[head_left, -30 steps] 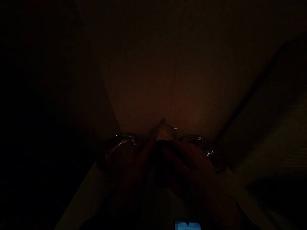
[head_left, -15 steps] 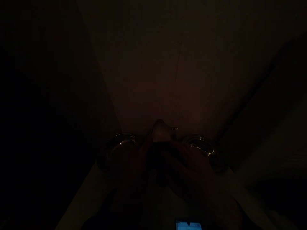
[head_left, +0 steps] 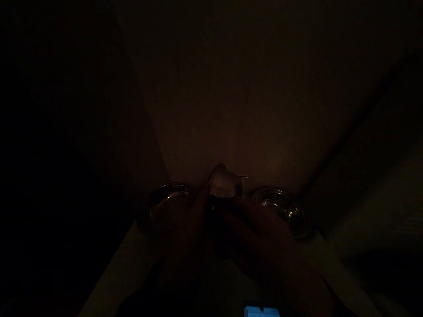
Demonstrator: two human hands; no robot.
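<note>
The scene is very dark. Near the middle, my left hand (head_left: 185,233) and my right hand (head_left: 267,233) close in from both sides on a dark object whose kind I cannot make out. Just beyond the fingertips stands a pale, rounded, cup-like shape (head_left: 224,182). A thin shiny bar (head_left: 243,177) sticks out to its right. Whether this shape and the dark object are one piece is not visible. The right fingers reach across the dark object toward the left hand; the left fingers are mostly lost in shadow.
A shiny round metal dish (head_left: 148,198) lies behind my left hand, and another metal dish (head_left: 302,220) behind my right. Both rest on a light surface (head_left: 112,268). A lit phone (head_left: 262,311) is at the bottom edge. A wall (head_left: 205,110) rises behind.
The view has shifted slightly. Both hands stay around the same dark object, with only a small shift of the fingers. The pale shape shows a little more clearly.
</note>
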